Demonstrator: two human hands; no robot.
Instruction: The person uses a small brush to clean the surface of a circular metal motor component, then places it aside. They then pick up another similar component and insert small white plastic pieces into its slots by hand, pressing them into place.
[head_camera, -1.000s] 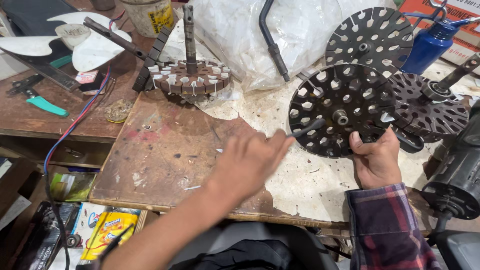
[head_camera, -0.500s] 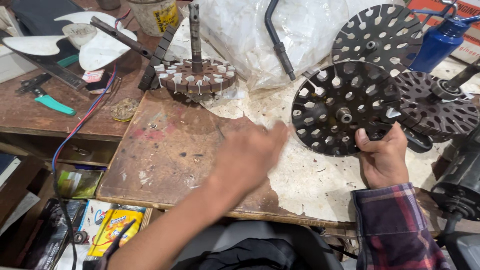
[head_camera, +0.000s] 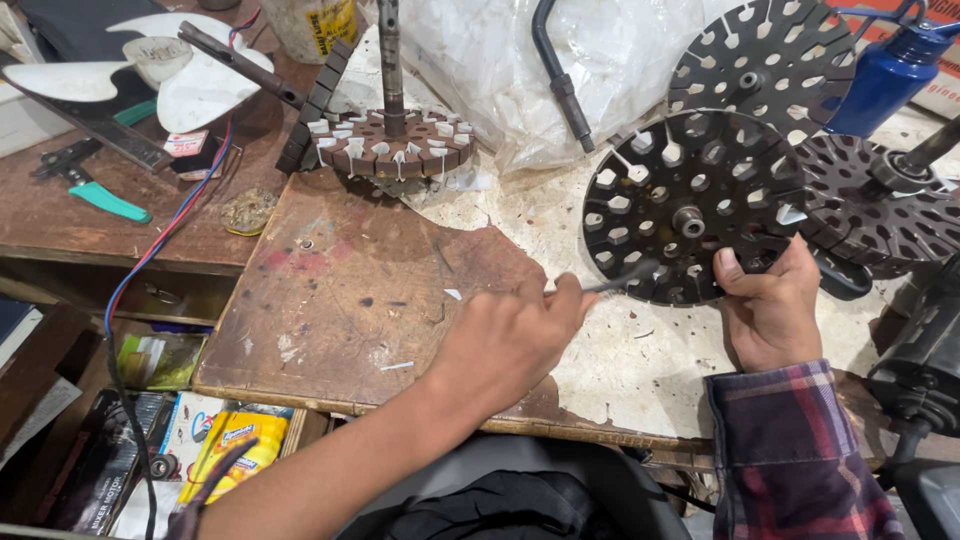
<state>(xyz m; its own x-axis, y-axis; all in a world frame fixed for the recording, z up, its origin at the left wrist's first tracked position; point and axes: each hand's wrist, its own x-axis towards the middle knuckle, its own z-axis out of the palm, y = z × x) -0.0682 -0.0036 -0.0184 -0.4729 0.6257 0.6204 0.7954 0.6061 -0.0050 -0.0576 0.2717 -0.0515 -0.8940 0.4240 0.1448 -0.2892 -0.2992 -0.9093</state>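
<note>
Both hands work at the dark slotted disc (head_camera: 695, 205) lying right of centre on the worktop (head_camera: 340, 290). Right hand (head_camera: 770, 305) grips the disc's lower edge, thumb pressed on its face. Left hand (head_camera: 510, 335) is closed around a thin grey tool (head_camera: 620, 281) whose tip touches the disc's lower left rim. Two similar discs (head_camera: 770, 55) lie at upper right, beside a blue bottle (head_camera: 885, 75).

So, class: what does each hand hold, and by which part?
The right hand grips the black slotted disc by its lower rim. The left hand holds a thin metal tool by its near end, tip at the disc.
</note>
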